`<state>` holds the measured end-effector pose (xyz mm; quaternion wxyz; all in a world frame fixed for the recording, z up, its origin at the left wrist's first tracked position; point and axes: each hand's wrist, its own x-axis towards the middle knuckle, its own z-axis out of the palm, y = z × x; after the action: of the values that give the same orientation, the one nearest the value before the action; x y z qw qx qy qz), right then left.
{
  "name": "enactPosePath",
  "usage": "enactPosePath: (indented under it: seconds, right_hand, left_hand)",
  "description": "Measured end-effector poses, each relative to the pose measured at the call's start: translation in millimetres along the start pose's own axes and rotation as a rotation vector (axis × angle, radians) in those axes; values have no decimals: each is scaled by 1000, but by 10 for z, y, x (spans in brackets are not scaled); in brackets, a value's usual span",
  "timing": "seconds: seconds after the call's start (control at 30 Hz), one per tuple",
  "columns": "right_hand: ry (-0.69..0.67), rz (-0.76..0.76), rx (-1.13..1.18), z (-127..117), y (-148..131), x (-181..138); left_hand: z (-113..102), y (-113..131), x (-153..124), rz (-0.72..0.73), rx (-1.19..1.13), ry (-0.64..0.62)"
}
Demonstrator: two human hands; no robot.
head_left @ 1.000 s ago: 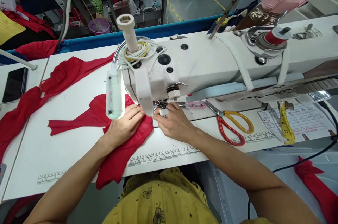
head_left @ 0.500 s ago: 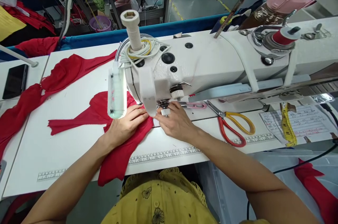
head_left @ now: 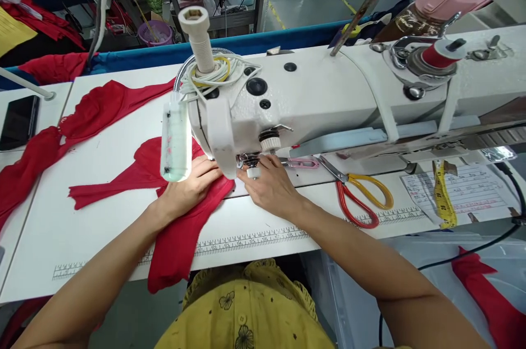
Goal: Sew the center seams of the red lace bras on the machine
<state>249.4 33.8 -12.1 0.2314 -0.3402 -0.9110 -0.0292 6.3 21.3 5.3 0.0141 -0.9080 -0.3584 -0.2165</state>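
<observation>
Under the head of a white sewing machine (head_left: 230, 135), a red fabric piece (head_left: 175, 245) lies on the table, one part hanging over its front edge. My left hand (head_left: 193, 182) rests on this fabric, left of the needle area, with its fingers stretched out flat. At the right of the needle, my right hand (head_left: 271, 184) has its fingers curled in close to the presser foot. Its fingertips are partly hidden by the machine, so what they pinch cannot be made out. A longer red garment piece (head_left: 102, 108) stretches across the table's left side.
Scissors with red and yellow handles (head_left: 361, 198) and pink-handled snips (head_left: 302, 162) lie right of my right hand. A yellow tape measure (head_left: 444, 201) hangs over a written sheet (head_left: 472, 193). A phone (head_left: 19, 121) lies far left. A clear bin (head_left: 370, 294) stands below the table.
The whole view has shifted slightly left and up. Both hands keep about the same place at the machine, and the fabric shows no clear movement of its own.
</observation>
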Motion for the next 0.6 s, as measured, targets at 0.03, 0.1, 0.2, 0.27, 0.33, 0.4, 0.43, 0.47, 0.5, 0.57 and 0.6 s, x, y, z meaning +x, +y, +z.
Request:
enactPosePath:
  seconds: [0.03,0.1,0.2,0.27,0.33,0.4,0.43,0.47,0.5,0.57,0.6]
  right_hand:
    - [-1,7,-4,5,3,5]
    - [3,13,-11,15,12,10]
    - [36,3,-2,26,28,10]
    - [67,-7,21,29,38,7]
    - [101,-15,48,32,43,2]
    - [134,-20,63,36,41,-1]
    - [150,-23,63,40,39,-3]
    - [163,-28,60,47,36,-4]
    - [174,-33,58,56,34,-5]
    - [199,-43,63,77,36,-7]
    - [207,-45,67,85,40,-7]
  left_hand:
    - [-6,-18,20,4,-10,-1]
    - [-13,-47,55,15,-21,1]
    - [0,-70,69,18,-27,10]
    - [19,-72,36,11,-38,33]
    - [23,-54,-33,-16,-34,37]
    - [-13,-4,-130,-67,-21,1]
    - [-49,36,-184,-97,-21,-29]
    - [-97,86,-237,-122,-35,-57]
    - [-155,144,-288,-142,-56,-76]
    - [-281,276,-385,-202,-84,-66]
    - [-340,342,-434,-262,-78,-13]
